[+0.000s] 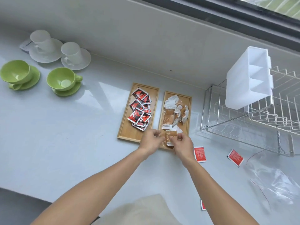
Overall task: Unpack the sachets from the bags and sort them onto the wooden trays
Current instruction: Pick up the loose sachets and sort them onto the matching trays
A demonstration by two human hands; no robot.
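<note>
Head view: pale grey counter (81, 143) beneath a window.
Surroundings: green cups (64, 79), wire rack (259, 124), empty bag (276, 184).
Hands: left hand (151, 140) and right hand (182, 143) both pinch a brown sachet (170, 137) over the right tray (189, 111).
Strays: red sachets (200, 154) on the counter.

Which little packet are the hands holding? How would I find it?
Find the two wooden trays side by side on the counter; take the right tray, which holds brown and white packets. At its near end, the left hand and right hand pinch one brown packet between them. It is the only packet lifted in fingers; the others lie loose.
</note>
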